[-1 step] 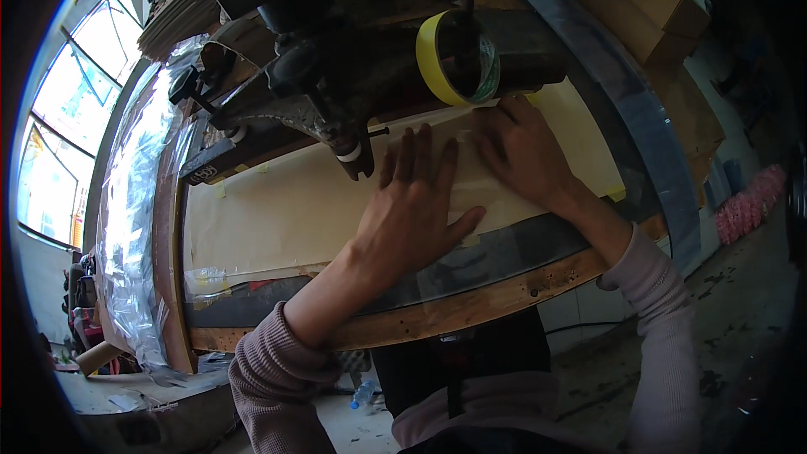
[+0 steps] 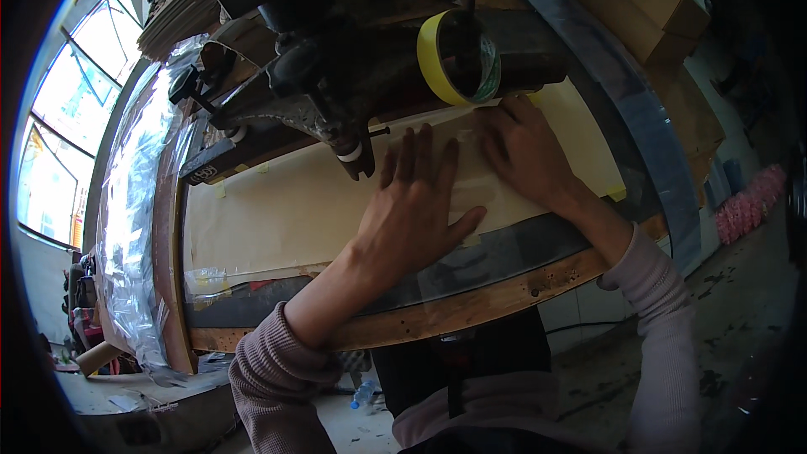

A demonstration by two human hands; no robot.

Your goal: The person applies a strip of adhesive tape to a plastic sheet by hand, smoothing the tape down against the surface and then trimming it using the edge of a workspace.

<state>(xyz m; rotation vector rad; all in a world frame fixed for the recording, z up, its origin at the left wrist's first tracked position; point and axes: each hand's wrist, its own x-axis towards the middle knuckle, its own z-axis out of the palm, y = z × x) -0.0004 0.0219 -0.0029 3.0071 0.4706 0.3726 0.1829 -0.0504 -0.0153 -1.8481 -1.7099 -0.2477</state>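
My left hand (image 2: 412, 193) lies flat with fingers spread on a cream-coloured sheet (image 2: 269, 219), its thumb pointing right. To its right, my right hand (image 2: 525, 151) rests on the same sheet with fingers bent and drawn together near the far edge. Whatever those fingertips hold, if anything, I cannot make out. Just beyond them hangs a roll of yellow tape (image 2: 433, 59) on the dark machine frame. Small bits of yellow tape (image 2: 616, 194) sit at the sheet's edges. A dark metal clamp part with a white ring (image 2: 349, 154) stands over the sheet, left of my left hand.
A wooden edge (image 2: 471, 307) runs along the table's front. Clear plastic film (image 2: 134, 227) covers the left side. Beyond the right side stands an open cardboard box (image 2: 635, 4). A pink fluffy bundle (image 2: 751, 204) is at the far right, and a plastic bottle (image 2: 363, 394) lies below.
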